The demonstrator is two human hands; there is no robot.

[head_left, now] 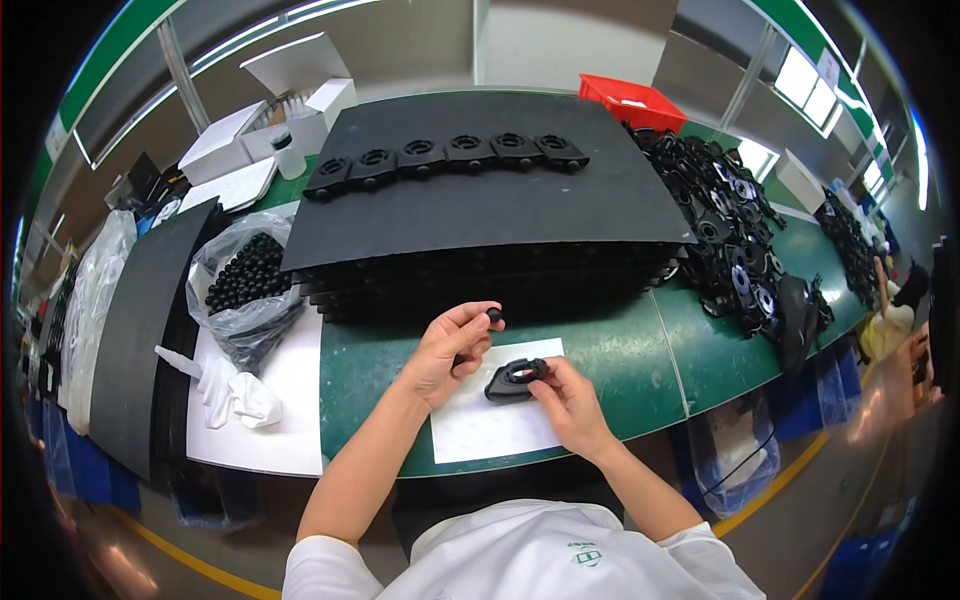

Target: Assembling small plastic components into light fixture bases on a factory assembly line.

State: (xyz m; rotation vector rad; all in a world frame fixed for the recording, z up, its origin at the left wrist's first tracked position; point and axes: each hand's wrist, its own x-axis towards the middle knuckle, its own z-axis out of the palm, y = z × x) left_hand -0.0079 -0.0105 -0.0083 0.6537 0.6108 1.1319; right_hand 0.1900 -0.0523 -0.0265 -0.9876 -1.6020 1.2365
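Observation:
My left hand point(450, 350) pinches a small black ball point(494, 315) between thumb and forefinger. Something else dark shows under its curled fingers, too hidden to name. To its right, my right hand point(572, 405) grips a black plastic part with a ring-shaped opening point(508, 385), held over a white sheet of paper point(480, 430). The ball and the part are apart. Beyond my hands, several similar black parts point(465, 150) stand in a row on a stack of black boards point(480, 215).
At left, an open plastic bag point(215, 265) holds many black balls point(250, 275), with a crumpled white glove point(255, 400) near it. A heap of black parts point(715, 220) lies right of the stack, before a red bin point(632, 100). White boxes point(225, 140) stand at back left.

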